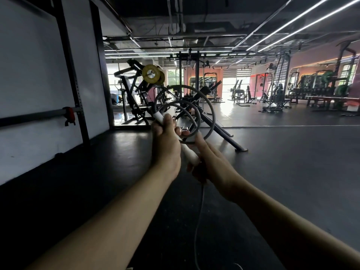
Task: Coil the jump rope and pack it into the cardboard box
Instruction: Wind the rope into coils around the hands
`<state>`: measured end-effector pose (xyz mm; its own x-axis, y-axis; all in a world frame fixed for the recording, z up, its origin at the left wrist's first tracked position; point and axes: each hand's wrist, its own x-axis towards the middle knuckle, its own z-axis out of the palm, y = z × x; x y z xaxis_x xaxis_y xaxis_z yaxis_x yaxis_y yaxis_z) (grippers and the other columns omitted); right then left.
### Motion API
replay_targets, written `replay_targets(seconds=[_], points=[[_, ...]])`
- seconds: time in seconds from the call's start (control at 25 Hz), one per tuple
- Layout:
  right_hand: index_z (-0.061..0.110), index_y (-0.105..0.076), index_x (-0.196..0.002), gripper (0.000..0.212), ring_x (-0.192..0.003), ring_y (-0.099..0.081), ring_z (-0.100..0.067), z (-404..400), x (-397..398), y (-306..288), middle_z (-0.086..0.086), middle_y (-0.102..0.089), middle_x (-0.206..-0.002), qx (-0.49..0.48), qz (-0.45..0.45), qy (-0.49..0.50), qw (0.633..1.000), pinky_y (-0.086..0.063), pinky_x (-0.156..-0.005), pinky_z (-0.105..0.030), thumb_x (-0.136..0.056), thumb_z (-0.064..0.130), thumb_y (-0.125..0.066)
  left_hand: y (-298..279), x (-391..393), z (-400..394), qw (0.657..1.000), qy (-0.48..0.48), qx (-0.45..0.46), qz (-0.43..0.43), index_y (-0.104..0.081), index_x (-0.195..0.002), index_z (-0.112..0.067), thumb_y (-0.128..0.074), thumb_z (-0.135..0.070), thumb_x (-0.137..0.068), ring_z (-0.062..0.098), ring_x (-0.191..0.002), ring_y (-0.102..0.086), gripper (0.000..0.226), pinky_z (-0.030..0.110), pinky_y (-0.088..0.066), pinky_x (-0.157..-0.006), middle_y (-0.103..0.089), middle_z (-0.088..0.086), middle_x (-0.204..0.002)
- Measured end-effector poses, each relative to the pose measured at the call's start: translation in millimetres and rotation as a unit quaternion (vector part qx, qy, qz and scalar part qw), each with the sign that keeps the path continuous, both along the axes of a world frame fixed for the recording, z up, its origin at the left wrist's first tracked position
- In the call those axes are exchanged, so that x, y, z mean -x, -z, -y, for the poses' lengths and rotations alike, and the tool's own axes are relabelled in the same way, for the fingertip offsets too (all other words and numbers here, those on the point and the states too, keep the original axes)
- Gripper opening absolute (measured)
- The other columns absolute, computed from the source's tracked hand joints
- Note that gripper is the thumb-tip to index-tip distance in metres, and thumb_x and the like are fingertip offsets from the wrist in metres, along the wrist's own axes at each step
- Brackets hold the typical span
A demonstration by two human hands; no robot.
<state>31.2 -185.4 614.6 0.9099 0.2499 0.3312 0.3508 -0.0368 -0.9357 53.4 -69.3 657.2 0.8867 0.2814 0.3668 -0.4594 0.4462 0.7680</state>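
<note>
I hold a grey jump rope [211, 106] with a white handle [188, 152] out in front of me at chest height. My left hand [166, 145] is closed around the white handle, which slants from upper left to lower right. Two or three loops of rope stand above the hands. My right hand [211, 162] grips the rope just beside the lower end of the handle. A loose length of rope [200, 211] hangs from the right hand down to the dark floor. No cardboard box is in view.
A white wall with a black upright and a horizontal bar [39, 114] runs along the left. A plate-loaded machine with yellow weight plates [151, 74] stands straight ahead. More gym machines and benches [272, 98] fill the back right. Dark rubber floor [282, 162] spreads to the right.
</note>
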Motion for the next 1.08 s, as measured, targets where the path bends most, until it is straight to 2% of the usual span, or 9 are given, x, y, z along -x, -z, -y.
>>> replay_targets(seconds=[0.12, 0.28, 0.4, 0.6, 0.72, 0.8, 0.88, 0.96, 1.08], points=[[0.013, -0.064, -0.112, 0.054, -0.047, -0.044, -0.009, -9.3, -3.8, -3.3, 0.004, -0.049, -0.06, -0.049, -0.002, 0.044, 0.998, -0.034, -0.041, -0.022, -0.091, 0.063, -0.058, 4.4, 2.0, 1.7, 1.0, -0.003, -0.018, -0.011, -0.051, -0.104, -0.019, -0.043, -0.031, -0.107, 0.012, -0.076, -0.061, 0.014, 0.044, -0.052, -0.093, -0.066, -0.015, -0.063], [0.023, -0.074, -0.105, 0.025, -0.05, -0.043, -0.008, 4.2, -10.8, -14.8, 0.002, -0.049, -0.073, -0.058, -0.017, 0.079, 0.995, -0.034, -0.044, -0.022, -0.095, 0.044, -0.065, 11.3, 1.3, -16.0, 0.996, 0.058, 0.032, -0.053, -0.05, -0.128, -0.003, -0.049, -0.023, -0.105, 0.03, -0.107, -0.067, 0.03, 0.047, -0.054, -0.099, -0.066, 0.009, -0.102], [0.028, -0.072, -0.112, 0.019, -0.046, -0.042, -0.006, 8.0, -9.7, -27.5, 0.001, -0.046, -0.077, -0.043, -0.02, 0.056, 0.997, -0.032, -0.043, -0.023, -0.098, 0.038, -0.063, 19.6, 7.2, -27.0, 0.99, 0.115, 0.034, -0.072, -0.049, -0.136, 0.003, -0.048, -0.02, -0.104, 0.034, -0.121, -0.063, 0.039, 0.046, -0.052, -0.101, -0.068, 0.01, -0.105], [0.015, -0.063, -0.123, 0.031, -0.044, -0.031, -0.008, 6.5, -5.9, -32.7, 0.005, -0.038, -0.063, 0.001, -0.026, -0.002, 1.0, -0.02, -0.047, -0.026, -0.1, 0.036, -0.059, 19.7, 1.4, -43.9, 0.981, 0.165, -0.004, -0.1, -0.055, -0.129, 0.004, -0.047, -0.023, -0.104, 0.032, -0.119, -0.066, 0.037, 0.042, -0.053, -0.101, -0.07, 0.019, -0.125], [0.002, -0.053, -0.121, 0.038, -0.044, -0.034, -0.007, 6.1, -4.9, -36.1, 0.004, -0.04, -0.064, 0.012, -0.023, 0.018, 0.999, -0.024, -0.043, -0.024, -0.103, 0.036, -0.055, 21.0, -1.7, -48.3, 0.977, 0.171, 0.017, -0.126, -0.061, -0.111, -0.007, -0.053, -0.017, -0.101, 0.026, -0.102, -0.073, 0.016, 0.037, -0.059, -0.088, -0.076, 0.013, -0.109], [0.005, -0.053, -0.114, 0.032, -0.045, -0.036, -0.008, 6.3, -3.1, -36.6, 0.002, -0.041, -0.066, 0.033, -0.015, 0.026, 0.999, -0.026, -0.043, -0.024, -0.104, 0.036, -0.051, 23.3, -5.0, -56.1, 0.976, 0.167, 0.029, -0.139, -0.066, -0.104, -0.007, -0.06, -0.012, -0.096, 0.022, -0.093, -0.073, 0.011, 0.036, -0.059, -0.086, -0.074, 0.01, -0.099], [0.012, -0.051, -0.106, 0.023, -0.048, -0.039, -0.009, 9.7, -0.5, -39.2, 0.001, -0.042, -0.067, 0.073, -0.011, 0.031, 0.997, -0.028, -0.045, -0.025, -0.106, 0.034, -0.049, 27.0, -6.3, -65.8, 0.973, 0.165, -0.02, -0.158, -0.068, -0.106, -0.004, -0.07, -0.009, -0.084, 0.022, -0.091, -0.072, 0.022, 0.039, -0.058, -0.09, -0.074, 0.011, -0.102], [0.012, -0.049, -0.102, 0.021, -0.05, -0.041, -0.01, 18.7, -0.5, -45.8, 0.0, -0.044, -0.068, 0.137, -0.004, 0.033, 0.99, -0.031, -0.045, -0.024, -0.106, 0.032, -0.049, 26.4, -6.6, -78.2, 0.972, 0.141, -0.121, -0.146, -0.063, -0.123, -0.012, -0.08, -0.014, -0.069, 0.024, -0.101, -0.071, 0.057, 0.042, -0.057, -0.09, -0.073, 0.01, -0.116], [0.011, -0.053, -0.1, 0.02, -0.053, -0.042, -0.01, 35.1, -1.8, -62.1, -0.002, -0.046, -0.072, 0.275, 0.012, 0.024, 0.961, -0.032, -0.043, -0.022, -0.104, 0.031, -0.051, 1.1, 0.5, -92.8, 0.933, 0.04, -0.357, -0.024, -0.039, -0.146, -0.033, -0.087, -0.022, -0.065, 0.018, -0.131, -0.051, 0.095, 0.032, -0.042, -0.098, -0.057, -0.002, -0.141]])
